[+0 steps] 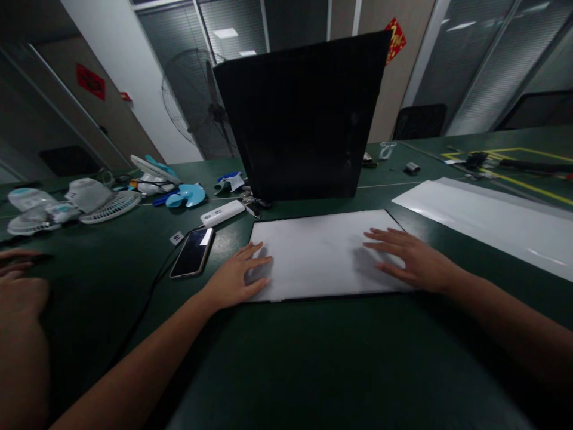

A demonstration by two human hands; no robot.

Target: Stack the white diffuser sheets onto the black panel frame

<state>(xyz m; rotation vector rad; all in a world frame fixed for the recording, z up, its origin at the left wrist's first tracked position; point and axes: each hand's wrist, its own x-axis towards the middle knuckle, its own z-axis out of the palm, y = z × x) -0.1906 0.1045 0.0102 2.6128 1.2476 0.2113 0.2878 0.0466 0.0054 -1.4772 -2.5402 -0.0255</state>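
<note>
A flat white panel [317,257] with a thin dark border lies on the green table in front of me. My left hand [235,275] is at its left edge, fingers spread over the white surface. Over the right side is my right hand [405,257], its fingers stretched out and apart, casting a shadow on the panel. Neither hand grips anything. Whether the fingertips touch the surface I cannot tell. Just behind the panel stands a large black panel [308,125], upright and slightly tilted.
Left of the panel lie a phone [192,252], a white power strip [222,213] and a black cable [152,292]. Fan parts [102,200] are scattered at the back left. White sheets [487,221] lie on the right. Another person's hand [20,280] rests at the far left.
</note>
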